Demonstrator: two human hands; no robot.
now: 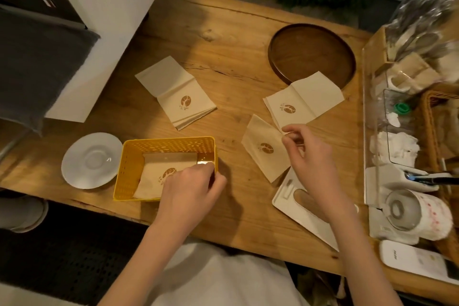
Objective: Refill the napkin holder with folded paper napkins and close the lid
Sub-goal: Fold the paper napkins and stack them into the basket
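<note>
A yellow perforated napkin holder (139, 156) stands open near the table's front edge, with one beige printed napkin (154, 174) lying inside. My left hand (191, 186) rests over the holder's right end, fingers on the napkin and the rim. My right hand (308, 156) pinches the corner of a folded beige napkin (263, 146) lying on the wood. A half-unfolded napkin (303, 99) lies just beyond it. A small stack of napkins (178, 94) lies in the table's middle. The white lid (293, 199) with an oval slot lies flat under my right forearm.
A white saucer (92, 160) sits left of the holder. A round dark wooden tray (311, 53) is at the back right. A clear acrylic organiser (372, 117) with packets and a wicker basket line the right edge. A white box (109, 7) stands at the back left.
</note>
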